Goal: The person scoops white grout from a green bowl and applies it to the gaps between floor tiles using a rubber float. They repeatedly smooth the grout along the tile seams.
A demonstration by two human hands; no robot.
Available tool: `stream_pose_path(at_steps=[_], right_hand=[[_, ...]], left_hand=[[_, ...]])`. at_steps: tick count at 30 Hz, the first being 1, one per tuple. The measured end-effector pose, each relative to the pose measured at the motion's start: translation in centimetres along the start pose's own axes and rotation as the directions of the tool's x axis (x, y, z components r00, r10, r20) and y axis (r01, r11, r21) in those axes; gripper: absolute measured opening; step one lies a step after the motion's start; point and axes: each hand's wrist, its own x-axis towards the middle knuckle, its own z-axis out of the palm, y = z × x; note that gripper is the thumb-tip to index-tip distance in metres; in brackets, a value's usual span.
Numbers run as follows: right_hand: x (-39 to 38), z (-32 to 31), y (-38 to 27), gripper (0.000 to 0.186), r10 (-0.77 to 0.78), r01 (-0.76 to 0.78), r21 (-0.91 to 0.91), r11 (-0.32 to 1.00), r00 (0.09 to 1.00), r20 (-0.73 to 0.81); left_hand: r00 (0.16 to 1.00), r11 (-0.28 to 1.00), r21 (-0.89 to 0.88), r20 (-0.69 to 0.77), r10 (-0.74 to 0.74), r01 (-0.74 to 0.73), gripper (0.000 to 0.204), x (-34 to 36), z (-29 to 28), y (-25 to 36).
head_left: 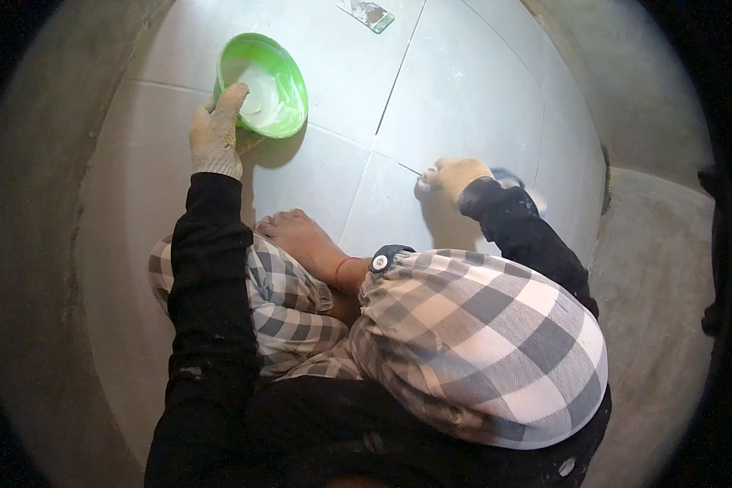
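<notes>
Green bowl [293, 77] is over the tiled floor [464, 73], at the end of the outstretched left arm; mouth faces up toward the head, can't tell if its base touches the tiles. White paste [258, 98] sits in it, smeared up the inner wall on the right. Left hand [217, 134], in a pale knit glove, grasps the bowl by its near-left rim, thumb over the edge to the inside, fingers hidden under the outside. Right hand [455, 177], also gloved, is low over the floor, right of the bowl and nearer the body; fingers curled, blurred, can't tell whether it grips anything. Blue-and-white item [508, 177] shows just behind that hand, farther right of the bowl, kind unclear. Dark tile joint [400, 69] runs to the right of the bowl, outward from the body. Flat rectangular item [370, 15] with white smears and a pale green edge lies beyond the bowl, to its right. Bare foot [301, 240] with a red cord [346, 264] at the ankle is on the near side of the bowl. Checked trousers [480, 342] and black sleeves [211, 285] are nearer the body than the bowl. Grey walls [32, 203] stand well left and well right of the bowl.
</notes>
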Motion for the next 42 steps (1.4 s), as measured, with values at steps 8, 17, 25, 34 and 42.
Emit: stream_pose_path(at_steps=[8, 17, 25, 34, 42], right_hand=[[2.1, 2.2, -6.8, 0.047, 0.376, -0.236, 0.432, 0.871, 0.885, -0.275], [0.1, 0.4, -2.0, 0.027, 0.021, -0.03, -0.022, 0.999, 0.947, -0.32], [3.5, -0.8, -3.8, 0.017, -0.183, 0.087, -0.194, 0.977, 0.807, -0.561], [1.3, 0.8, 0.1, 0.05, 0.235, -0.325, 0.359, 0.875, 0.933, 0.271], [1.3, 6.0, -6.3, 0.038, 0.376, -0.297, 0.308, 0.904, 0.894, -0.243]], left_hand=[[0.995, 0.999, -0.01, 0.09, -0.036, 0.037, 0.068, 0.0, 0.1, 0.3], [0.996, 1.0, -0.008, 0.092, -0.008, 0.009, 0.056, -0.7, 0.7, 1.2], [0.989, 0.995, 0.069, 0.119, -0.082, 0.074, 0.062, -1.2, 0.1, 1.2], [0.995, 0.998, -0.043, 0.092, -0.039, 0.043, 0.061, -1.1, 0.2, 1.3], [0.991, 0.998, -0.033, 0.12, -0.057, 0.061, 0.057, -1.0, 0.2, 1.1]])
